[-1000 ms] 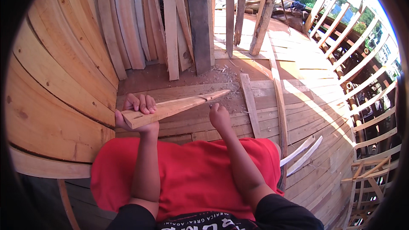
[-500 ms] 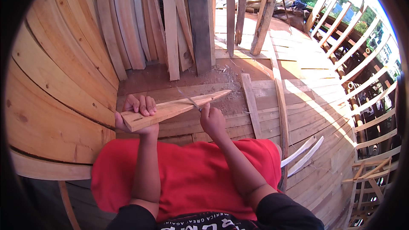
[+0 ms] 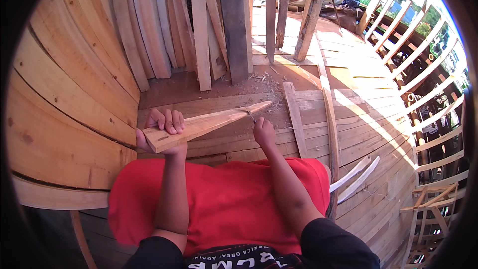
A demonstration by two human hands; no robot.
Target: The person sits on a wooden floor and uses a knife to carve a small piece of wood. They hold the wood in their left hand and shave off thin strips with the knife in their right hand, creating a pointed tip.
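Note:
A long pale wooden piece [image 3: 206, 123] slants across in front of me, its thick squared end at the left and its tapered point away to the right. My left hand [image 3: 167, 121] is wrapped around the thick end, with the fingers over the top. In my closed right hand [image 3: 264, 132] is a thin-bladed knife [image 3: 251, 115], its handle mostly hidden by the fingers. The blade meets the wood close to the narrow tip, and only part of it shows.
Wood shavings [image 3: 269, 80] lie on the plank floor [image 3: 368, 169] beyond the tip. Curved plank walling [image 3: 69, 114] rises close on my left. Upright boards [image 3: 144, 25] lean at the back. A loose strip [image 3: 295, 119] and two pale curved pieces [image 3: 356, 182] lie to the right.
My right hand has slid the knife right along the wood, from about its middle to near the tip. My left hand keeps its hold on the thick end.

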